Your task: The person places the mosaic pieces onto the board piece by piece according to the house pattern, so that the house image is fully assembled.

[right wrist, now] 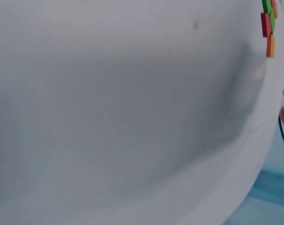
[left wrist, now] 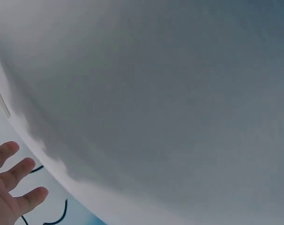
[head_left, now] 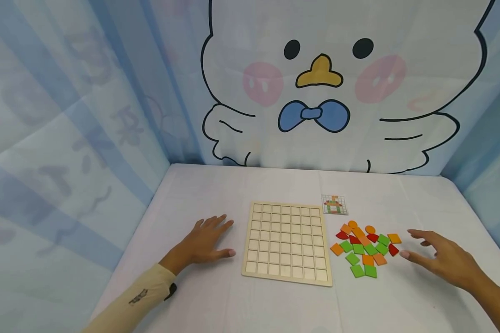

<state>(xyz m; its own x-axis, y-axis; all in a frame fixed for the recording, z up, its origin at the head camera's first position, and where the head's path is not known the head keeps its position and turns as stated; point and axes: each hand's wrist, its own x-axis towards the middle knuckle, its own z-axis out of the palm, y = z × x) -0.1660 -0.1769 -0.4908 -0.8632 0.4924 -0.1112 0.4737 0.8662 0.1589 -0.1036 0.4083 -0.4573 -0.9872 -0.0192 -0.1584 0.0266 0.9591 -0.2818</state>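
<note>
My left hand (head_left: 208, 243) is left of a pale wooden grid board (head_left: 287, 243), its fingers spread and holding nothing. On the right, my right hand (head_left: 446, 259) hovers beside a loose pile of flat coloured tiles, thumb and fingers apart with nothing between them. The pile has green squares (head_left: 370, 271), orange squares (head_left: 394, 238), orange round pieces (head_left: 352, 224) and red pieces (head_left: 393, 249). Closest to the right fingertips are that red piece and an orange square. In the left wrist view, the left fingers (left wrist: 24, 171) show at the lower left edge.
A small pattern card (head_left: 335, 204) with a coloured grid figure lies behind the tiles, by the board's far right corner. White cloth covers the table (head_left: 191, 300). Behind it hangs a curtain (head_left: 316, 148) printed with a cartoon bird, and blue curtains enclose both sides.
</note>
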